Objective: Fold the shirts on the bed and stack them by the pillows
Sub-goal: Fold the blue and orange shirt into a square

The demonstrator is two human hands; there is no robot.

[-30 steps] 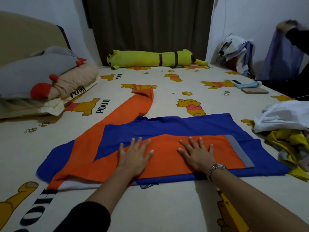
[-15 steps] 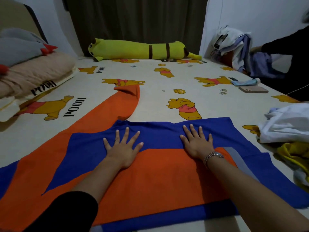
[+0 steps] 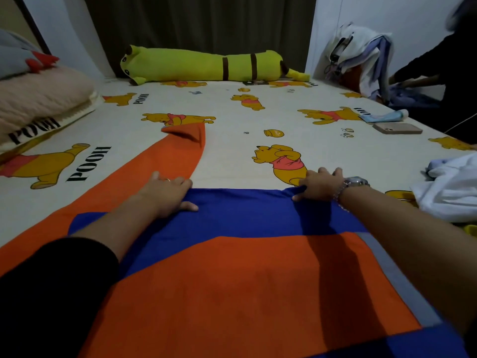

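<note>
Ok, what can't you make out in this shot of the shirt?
Head view only:
- Shirt: near edge cut off by the frame bottom.
- Left hand and right hand: fingertips curl over the far edge, so the grip underneath is hidden.
- Pillows: cut off by the left edge.

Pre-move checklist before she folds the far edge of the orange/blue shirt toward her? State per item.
1. Left hand on the shirt's far edge: ok, fingers curled over the blue edge.
2. Right hand on the same edge: ok, fabric bunched at the thumb.
3. Shirt body flat: ok, no big wrinkles in view.
4. Orange sleeve tucked in: not ok, it trails out toward the pillows.
5. Landing area at the near hem: cannot tell, it runs out of frame.
6. White clothes pile apart from the shirt: cannot tell, the right forearm hides the gap.
</note>
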